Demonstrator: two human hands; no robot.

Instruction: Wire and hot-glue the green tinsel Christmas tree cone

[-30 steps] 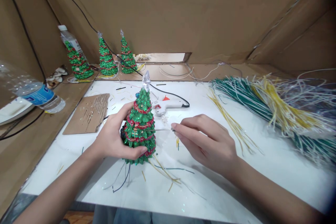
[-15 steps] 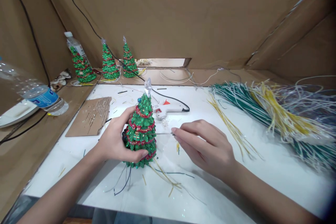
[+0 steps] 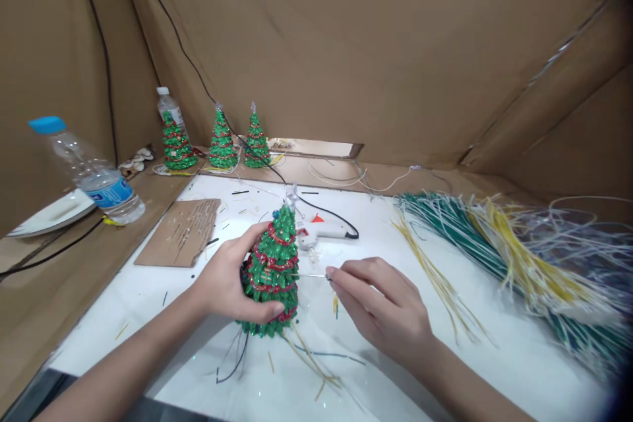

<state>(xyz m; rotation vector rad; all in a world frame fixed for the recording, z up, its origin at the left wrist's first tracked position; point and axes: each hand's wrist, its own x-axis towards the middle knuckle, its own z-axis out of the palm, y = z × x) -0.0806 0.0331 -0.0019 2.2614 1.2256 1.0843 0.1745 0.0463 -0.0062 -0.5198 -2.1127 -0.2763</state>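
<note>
1. Centrally, the decorated tree stands upright at the front of the white bench, with wires spreading from beneath its base.
2. The left hand has its grip curled around the tree's left side, thumb across the lower front.
3. The right hand keeps a closed pinch grip on a thin metal rod, whose far end meets the tree's right side; its tip is hard to make out.
4. At left, a clear bottle with a blue cap slants in view, clear liquid in its lower part around the blue label.
5. Beside it lies a white plate; its contents, if any, I cannot tell.
6. A white-capped bottle is behind the leftmost of three smaller-looking trees; its contents are unclear.
7. Beyond the held tree lies a white glue gun; bundled strands are at right.
</note>
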